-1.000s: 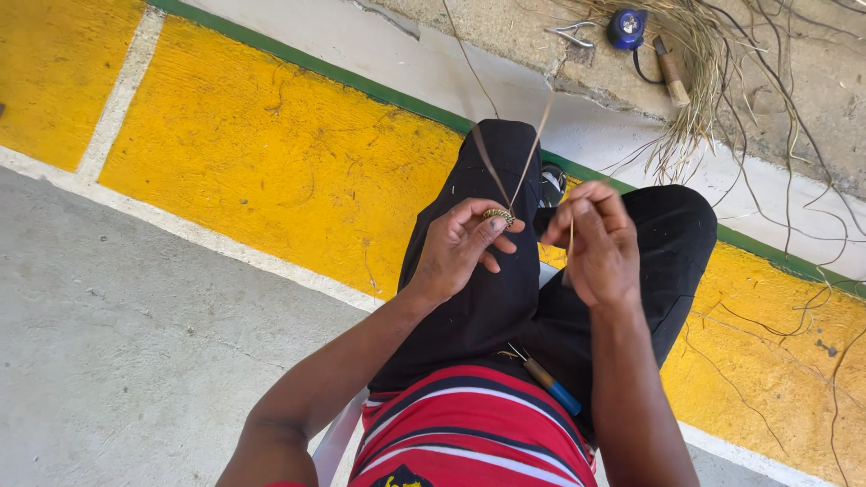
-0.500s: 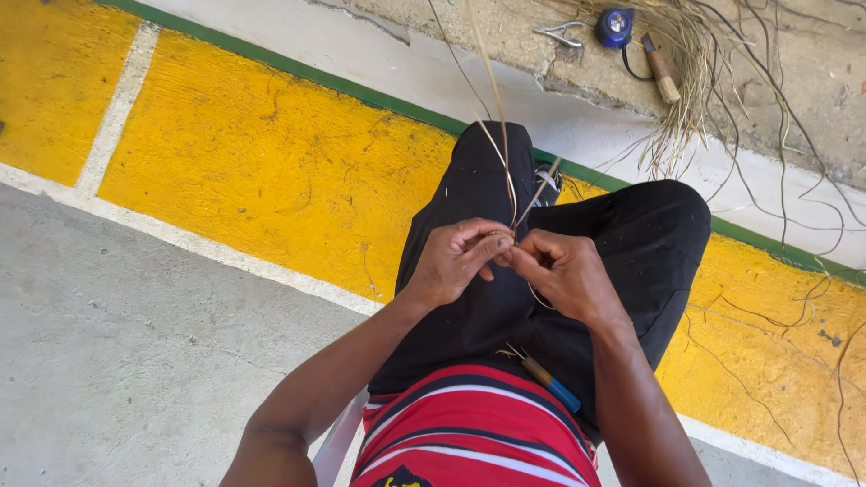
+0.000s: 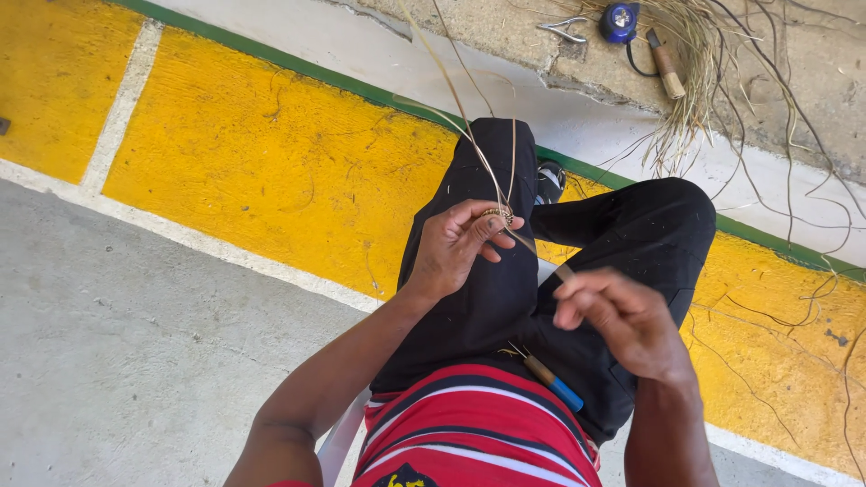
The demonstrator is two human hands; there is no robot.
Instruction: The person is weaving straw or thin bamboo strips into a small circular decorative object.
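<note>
No packages, labels, signs or screens show anywhere in this view.

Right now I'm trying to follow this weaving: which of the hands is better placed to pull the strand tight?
Probably the right hand: it pinches the loose strand away from the coil, while the left hand is busy pinching the small woven coil.
</note>
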